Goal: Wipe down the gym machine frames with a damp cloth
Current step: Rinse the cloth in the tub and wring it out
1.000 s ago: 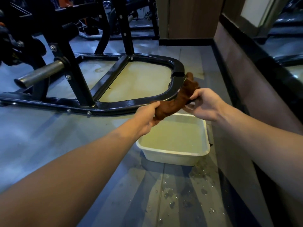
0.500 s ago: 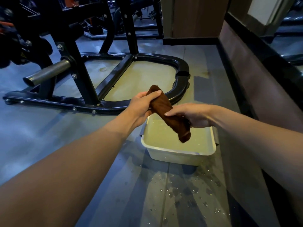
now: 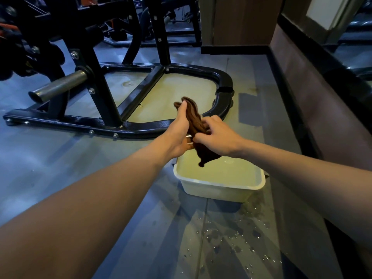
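A twisted brown cloth (image 3: 194, 119) hangs nearly upright over the far left corner of a white tub (image 3: 221, 190) holding pale water. My left hand (image 3: 178, 133) grips the cloth's upper part, thumb along its top end. My right hand (image 3: 218, 135) pinches the cloth's middle from the right, and the lower tip dangles just above the water. Behind both hands lies the black gym machine base frame (image 3: 223, 81), a curved tube loop on the floor with a diagonal brace and bolted uprights.
A steel weight peg (image 3: 60, 87) sticks out to the left from an upright. A low dark wall ledge (image 3: 314, 81) runs along the right. Water drops (image 3: 231, 238) speckle the floor in front of the tub. More machines stand at the back.
The cloth has swung from lying stretched sideways between my hands to standing nearly upright. My left hand rose to its top end, and my right hand shifted to its middle above the tub.
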A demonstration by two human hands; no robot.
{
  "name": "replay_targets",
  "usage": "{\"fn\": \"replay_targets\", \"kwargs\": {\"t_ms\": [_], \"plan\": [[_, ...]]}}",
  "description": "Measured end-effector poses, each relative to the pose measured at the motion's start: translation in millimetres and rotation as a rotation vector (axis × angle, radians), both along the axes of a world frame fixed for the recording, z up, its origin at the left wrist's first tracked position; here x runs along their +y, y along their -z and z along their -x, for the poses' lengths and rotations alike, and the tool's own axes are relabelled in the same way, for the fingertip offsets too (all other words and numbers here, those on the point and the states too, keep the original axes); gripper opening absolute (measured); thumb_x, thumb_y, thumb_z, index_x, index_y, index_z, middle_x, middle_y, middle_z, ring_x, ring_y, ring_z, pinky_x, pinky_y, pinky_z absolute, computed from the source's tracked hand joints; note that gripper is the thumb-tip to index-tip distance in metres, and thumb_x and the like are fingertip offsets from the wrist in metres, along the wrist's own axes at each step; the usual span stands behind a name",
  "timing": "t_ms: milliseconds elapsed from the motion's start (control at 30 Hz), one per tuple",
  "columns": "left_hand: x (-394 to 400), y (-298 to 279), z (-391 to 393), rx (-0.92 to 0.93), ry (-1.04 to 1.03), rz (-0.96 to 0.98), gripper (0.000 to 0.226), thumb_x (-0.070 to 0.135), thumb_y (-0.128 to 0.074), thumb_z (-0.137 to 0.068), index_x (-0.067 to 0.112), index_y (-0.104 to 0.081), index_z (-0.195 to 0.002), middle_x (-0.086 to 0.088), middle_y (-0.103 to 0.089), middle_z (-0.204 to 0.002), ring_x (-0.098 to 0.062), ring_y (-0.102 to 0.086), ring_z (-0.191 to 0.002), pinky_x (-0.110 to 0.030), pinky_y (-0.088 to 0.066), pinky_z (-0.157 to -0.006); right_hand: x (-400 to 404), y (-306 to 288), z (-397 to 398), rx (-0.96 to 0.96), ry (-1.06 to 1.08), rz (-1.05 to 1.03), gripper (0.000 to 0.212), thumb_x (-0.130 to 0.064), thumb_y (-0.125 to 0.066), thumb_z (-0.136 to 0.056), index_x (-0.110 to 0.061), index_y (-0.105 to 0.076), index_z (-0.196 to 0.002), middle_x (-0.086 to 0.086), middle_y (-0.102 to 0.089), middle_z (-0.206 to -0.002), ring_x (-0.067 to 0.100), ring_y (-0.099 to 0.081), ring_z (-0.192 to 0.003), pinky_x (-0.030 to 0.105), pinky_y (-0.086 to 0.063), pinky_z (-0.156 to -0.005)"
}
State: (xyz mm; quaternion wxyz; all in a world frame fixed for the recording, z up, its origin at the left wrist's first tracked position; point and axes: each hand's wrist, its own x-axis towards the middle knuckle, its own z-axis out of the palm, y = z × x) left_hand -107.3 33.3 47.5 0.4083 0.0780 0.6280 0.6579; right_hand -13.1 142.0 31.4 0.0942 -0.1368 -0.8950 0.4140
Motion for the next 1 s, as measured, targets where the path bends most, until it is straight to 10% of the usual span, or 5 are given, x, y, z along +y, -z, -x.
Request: {"fn": "replay_targets", "kwargs": {"t_ms": [167, 467, 633, 733, 1000], "plan": [[-6.7, 0.9, 2.0, 0.014, -0.022, 0.05, 0.055, 0.057, -0.035, -0.107, 0.015, -0.064, -0.127, -0.018, -0.075, -0.116, -0.035, -0.072, -0.109, -0.058, -0.052, -0.103, 0.2, -1.0, 2.3, 0.053, 0.155, 0.287, 0.062, -0.069, -0.054, -0.094, -0.011, -0.074, -0.1, 0.009, -0.076, -0.092, 0.023, -0.075, -0.087, 0.05, -0.063, -0.085], [-4.8, 1.9, -8.0, 0.055, 0.032, 0.085, 0.06, 0.058, -0.027, -0.108, 0.017, -0.064, -0.131, -0.011, -0.074, -0.117, -0.03, -0.066, -0.114, -0.052, -0.051, -0.104, 7.6, 7.2, 3.2, 0.048, 0.271, 0.235, 0.044, -0.042, -0.044, -0.11, -0.013, -0.073, -0.094, 0.016, -0.074, -0.09, 0.032, -0.073, -0.089, 0.053, -0.063, -0.083], [-5.8, -4.1, -4.7, 0.009, -0.077, 0.018, 0.05, 0.048, -0.028, -0.112, 0.016, -0.059, -0.135, -0.012, -0.07, -0.124, -0.029, -0.066, -0.113, -0.045, -0.055, -0.085, 8.7, 11.7, 4.4, 0.042, 0.551, 0.874, 0.04, -0.036, -0.042, -0.111, -0.011, -0.073, -0.108, 0.011, -0.076, -0.096, 0.026, -0.072, -0.09, 0.035, -0.059, -0.08], [-6.2, -6.5, -2.0, 0.031, -0.126, 0.082, 0.047, 0.046, -0.031, -0.112, 0.014, -0.058, -0.135, -0.01, -0.069, -0.125, -0.025, -0.064, -0.11, -0.044, -0.051, -0.1, 7.7, 4.5, 0.8, -0.006, 0.533, 1.194, 0.063, -0.067, -0.04, -0.103, -0.017, -0.076, -0.116, 0.01, -0.078, -0.109, 0.031, -0.073, -0.102, 0.044, -0.056, -0.096], [-15.4, 5.2, 16.1, 0.144, -0.081, 0.192, 0.034, 0.01, -0.062, -0.102, -0.003, -0.059, -0.134, -0.015, -0.072, -0.113, -0.023, -0.072, -0.094, -0.032, -0.06, -0.077, 8.6, 0.9, -6.9, -0.137, 0.382, 0.814, 0.022, -0.033, -0.053, -0.109, -0.017, -0.06, -0.122, 0.004, -0.069, -0.116, 0.024, -0.063, -0.11, 0.043, -0.048, -0.092]]}}
